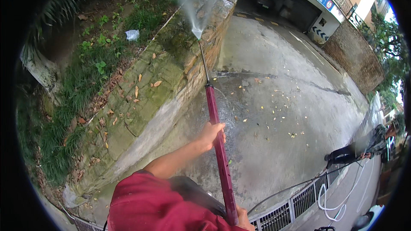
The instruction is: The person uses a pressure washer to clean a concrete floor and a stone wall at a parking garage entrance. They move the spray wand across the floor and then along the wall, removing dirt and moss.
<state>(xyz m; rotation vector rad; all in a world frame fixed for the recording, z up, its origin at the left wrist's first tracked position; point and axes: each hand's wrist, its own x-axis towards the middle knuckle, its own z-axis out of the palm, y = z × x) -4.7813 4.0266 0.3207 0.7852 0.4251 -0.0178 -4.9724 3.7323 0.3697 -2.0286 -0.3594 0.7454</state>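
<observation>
A long dark-red pressure washer lance (221, 162) runs up the middle of the head view, its thin metal tube (204, 62) ending in a nozzle that throws a white fan of water (198, 15). The spray lands on the top of a mossy stone wall (141, 98). My left hand (211, 135) is wrapped round the lance's red body about halfway along. Low down, at the picture's edge, my right hand (244, 220) grips the rear end, its fingers partly hidden.
Left of the wall lies a grassy bank with a white plastic scrap (132, 35). A wet concrete ramp (269, 111) with fallen leaves leads to a garage entrance. Metal drain grating (299, 203), a dark hose, a white hose (327, 205) and another person (359, 147) are at lower right.
</observation>
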